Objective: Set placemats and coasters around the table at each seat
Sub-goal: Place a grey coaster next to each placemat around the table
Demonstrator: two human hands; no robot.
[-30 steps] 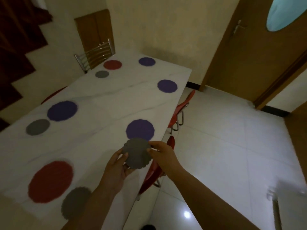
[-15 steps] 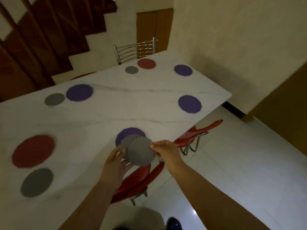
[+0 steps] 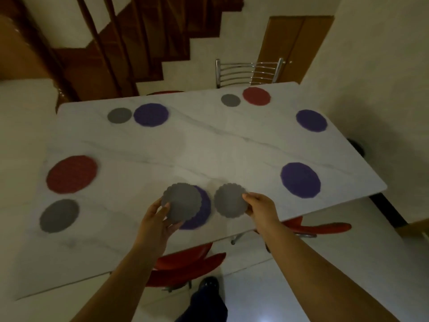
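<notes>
My left hand (image 3: 160,220) holds a grey scalloped coaster (image 3: 182,201) above a purple placemat (image 3: 200,213) at the near edge of the white marble table (image 3: 209,149). My right hand (image 3: 260,206) pinches a second grey coaster (image 3: 229,201) just right of that placemat, low over the tabletop. Other purple placemats (image 3: 300,180) (image 3: 311,120) (image 3: 151,115) and red placemats (image 3: 71,174) (image 3: 256,96) lie around the table. Grey coasters (image 3: 59,216) (image 3: 119,115) (image 3: 230,100) sit beside three of them.
Red chairs (image 3: 185,263) (image 3: 318,227) are tucked under the near edge. A metal-backed chair (image 3: 248,72) stands at the far side. A wooden staircase (image 3: 139,43) and a wooden door (image 3: 292,45) are behind the table. My shoe (image 3: 209,283) shows on the tiled floor.
The two stacked coasters have been split: my right hand drew one to the right while my left kept the other. My view swung to face the table's long side.
</notes>
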